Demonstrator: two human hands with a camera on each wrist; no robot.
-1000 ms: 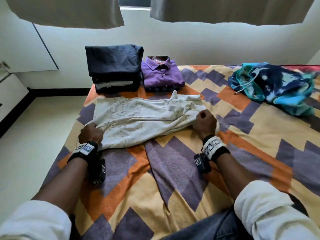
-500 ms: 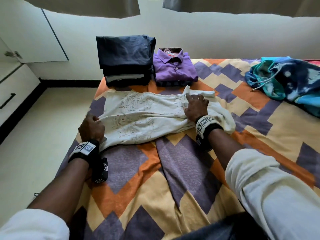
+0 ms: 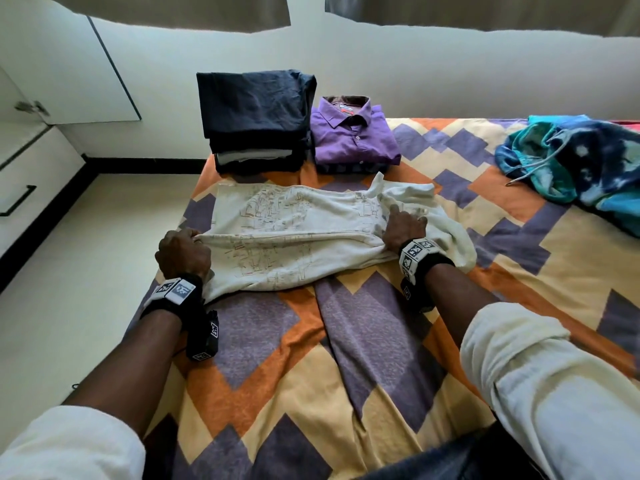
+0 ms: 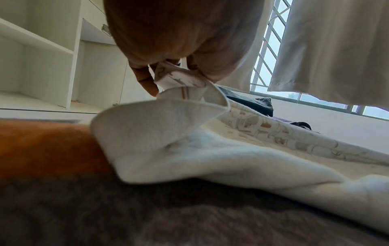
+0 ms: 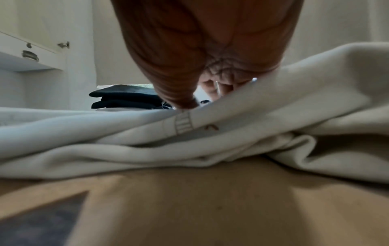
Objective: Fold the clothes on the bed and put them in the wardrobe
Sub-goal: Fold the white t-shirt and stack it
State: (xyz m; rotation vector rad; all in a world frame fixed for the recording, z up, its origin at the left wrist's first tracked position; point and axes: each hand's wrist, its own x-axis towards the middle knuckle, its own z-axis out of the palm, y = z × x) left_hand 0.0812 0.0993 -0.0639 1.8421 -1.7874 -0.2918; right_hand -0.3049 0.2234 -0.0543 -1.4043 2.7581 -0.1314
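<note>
At the far left stands the white wardrobe, its door ajar and bare shelves showing in the left wrist view. The bed, covered in an orange, purple and cream zigzag sheet, fills the rest of the scene. The left hand sits at the bed's left edge, its fingers curled around a bunched corner of the cream printed shirt and lifting that corner off the sheet. The shirt lies spread across the bed between both hands, partly folded over along its near side. Behind it, at the bed's far edge, a stack of dark folded clothes rests just beside a folded purple shirt. The right hand lies on the cream shirt's right part, fingers fairly straight and pressing the cloth down, with loose fabric bulging to the right of the wrist. Well apart at the far right, a crumpled blue and teal tie-dye hoodie lies unfolded on the bed.
</note>
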